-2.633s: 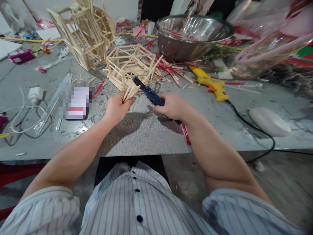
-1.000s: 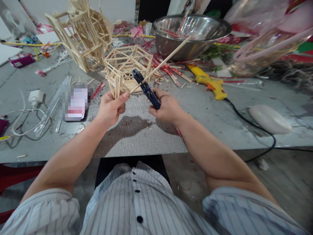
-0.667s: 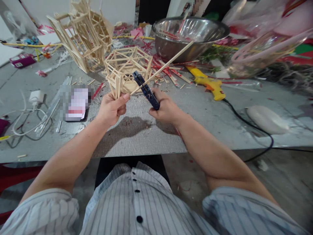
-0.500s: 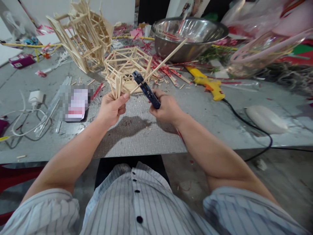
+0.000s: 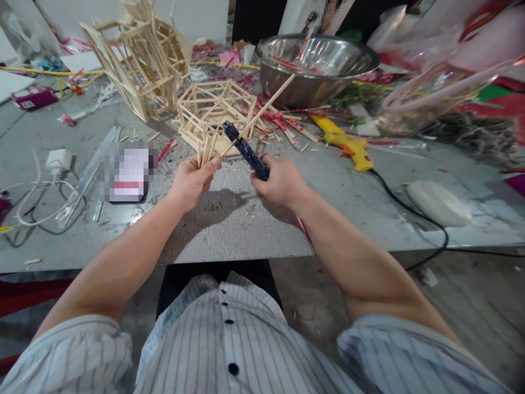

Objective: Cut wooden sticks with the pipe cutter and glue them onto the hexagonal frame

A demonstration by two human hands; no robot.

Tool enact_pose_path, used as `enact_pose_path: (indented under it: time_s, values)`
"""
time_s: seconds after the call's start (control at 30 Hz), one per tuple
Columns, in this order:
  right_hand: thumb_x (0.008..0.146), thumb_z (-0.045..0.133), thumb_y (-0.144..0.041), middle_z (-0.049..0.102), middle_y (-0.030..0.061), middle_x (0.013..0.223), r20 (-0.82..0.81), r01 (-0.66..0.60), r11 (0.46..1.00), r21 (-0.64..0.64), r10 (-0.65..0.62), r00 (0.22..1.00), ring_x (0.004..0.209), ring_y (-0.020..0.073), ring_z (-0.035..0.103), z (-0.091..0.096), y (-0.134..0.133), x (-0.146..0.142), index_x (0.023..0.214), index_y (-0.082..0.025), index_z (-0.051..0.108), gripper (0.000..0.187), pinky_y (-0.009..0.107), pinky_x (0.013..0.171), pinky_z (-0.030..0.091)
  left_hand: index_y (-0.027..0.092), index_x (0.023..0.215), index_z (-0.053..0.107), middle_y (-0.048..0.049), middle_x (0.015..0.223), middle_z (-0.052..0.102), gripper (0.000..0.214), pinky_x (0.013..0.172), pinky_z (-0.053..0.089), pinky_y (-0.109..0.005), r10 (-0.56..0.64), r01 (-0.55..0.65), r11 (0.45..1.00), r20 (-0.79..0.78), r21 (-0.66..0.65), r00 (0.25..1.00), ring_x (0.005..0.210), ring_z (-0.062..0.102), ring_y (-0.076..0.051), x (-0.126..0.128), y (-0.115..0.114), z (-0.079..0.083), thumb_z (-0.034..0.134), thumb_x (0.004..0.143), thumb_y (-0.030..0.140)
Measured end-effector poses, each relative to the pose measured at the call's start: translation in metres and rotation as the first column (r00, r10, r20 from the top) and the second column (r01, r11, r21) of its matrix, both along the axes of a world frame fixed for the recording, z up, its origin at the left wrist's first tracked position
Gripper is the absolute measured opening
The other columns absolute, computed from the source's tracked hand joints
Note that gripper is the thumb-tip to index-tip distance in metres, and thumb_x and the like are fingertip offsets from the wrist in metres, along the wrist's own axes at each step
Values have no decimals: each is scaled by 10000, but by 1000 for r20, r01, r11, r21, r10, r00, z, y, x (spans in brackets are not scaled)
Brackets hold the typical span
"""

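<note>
My left hand is closed around several short wooden sticks, which stand up from the fist. Its thumb and fingers also pinch the lower end of a long wooden stick slanting up to the right. Dark blue pliers are gripped in my right hand, their head pointing up and left. The long stick crosses the pliers; whether the jaws touch it I cannot tell. Just beyond both hands sits a low many-sided stick frame on the table.
A taller stick structure stands at the back left. Behind the red-wrapped sticks is a metal bowl. A yellow glue gun with a black cord lies right. A phone and white charger lie left on the grey table.
The long stick's far end has drawn in toward the hands, down and left. My left hand has shifted slightly right, and its short sticks are more bunched. The pliers have barely moved.
</note>
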State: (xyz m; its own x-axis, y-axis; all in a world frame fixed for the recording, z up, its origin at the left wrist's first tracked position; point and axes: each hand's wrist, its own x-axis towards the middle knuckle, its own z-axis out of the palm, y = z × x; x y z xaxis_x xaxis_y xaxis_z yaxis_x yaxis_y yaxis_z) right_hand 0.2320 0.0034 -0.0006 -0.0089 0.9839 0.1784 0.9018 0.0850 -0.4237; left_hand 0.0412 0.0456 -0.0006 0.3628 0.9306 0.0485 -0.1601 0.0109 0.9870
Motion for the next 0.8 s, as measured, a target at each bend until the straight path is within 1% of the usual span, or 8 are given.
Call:
enact_pose_path:
  time_s: [0.07, 0.17, 0.3, 0.37, 0.47, 0.63, 0.73, 0.8]
  values:
    - [698, 501, -281, 679, 141, 875, 30, 20, 1000, -9, -20, 999, 809, 309, 632, 0, 2, 1, 980, -145, 599, 328, 378, 668, 447, 174, 651, 485, 101, 447, 352, 340, 339, 193, -172, -23, 24, 998, -14, 53, 1000, 351, 273, -15, -1, 3, -3, 727, 697, 409]
    - [688, 507, -274, 675, 159, 948, 65, 10, 1000, -2, -10, 998, 867, 331, 630, -1, 4, 3, 1099, -125, 579, 442, 411, 712, 465, 177, 665, 509, 81, 449, 426, 354, 347, 246, -183, -7, 12, 990, -36, 139, 999, 368, 356, -37, -2, 7, -10, 743, 664, 443]
    - [678, 510, -251, 641, 154, 1116, 43, -83, 996, 22, 82, 996, 1011, 323, 608, -4, 4, 7, 1248, -138, 505, 582, 433, 837, 479, 173, 622, 512, 90, 432, 378, 324, 363, 227, -183, 42, -36, 976, -24, 216, 999, 371, 316, -27, 0, 8, -15, 742, 677, 395]
    - [677, 508, -251, 594, 134, 1226, 18, -129, 990, 55, 129, 992, 1112, 307, 568, -6, 4, 8, 1299, -162, 464, 630, 426, 920, 462, 169, 614, 521, 88, 434, 379, 289, 366, 211, -182, 68, -65, 977, -8, 203, 998, 369, 293, -22, 1, 6, -13, 733, 691, 350]
    - [685, 498, -264, 550, 108, 1298, -11, -160, 984, 76, 162, 987, 1194, 284, 520, -7, 4, 8, 1353, -178, 407, 679, 411, 999, 428, 164, 618, 530, 85, 452, 395, 239, 360, 186, -183, 88, -88, 989, 9, 120, 996, 354, 263, -13, 3, 0, -5, 706, 722, 288]
    - [679, 510, -252, 515, 97, 1347, 27, -198, 977, 73, 197, 980, 1226, 290, 490, -7, 2, 7, 1390, -219, 373, 724, 441, 1005, 422, 153, 585, 494, 71, 482, 450, 274, 358, 183, -173, 59, -59, 998, 47, -12, 997, 328, 231, 6, 1, -7, 8, 666, 772, 256]
    - [687, 501, -246, 520, 90, 1342, 28, -211, 974, 82, 209, 978, 1225, 287, 492, -9, 4, 9, 1414, -246, 345, 743, 456, 996, 425, 151, 592, 499, 59, 503, 500, 258, 352, 179, -168, 45, -43, 999, 81, -22, 996, 324, 235, 8, -1, -5, 7, 675, 758, 239]
    - [687, 497, -239, 526, 84, 1336, 16, -190, 978, 91, 189, 982, 1225, 291, 495, -9, 5, 10, 1424, -257, 329, 756, 461, 991, 428, 150, 585, 502, 63, 484, 488, 256, 348, 172, -167, 42, -41, 999, 83, -17, 996, 323, 228, 7, -2, -4, 5, 682, 747, 234]
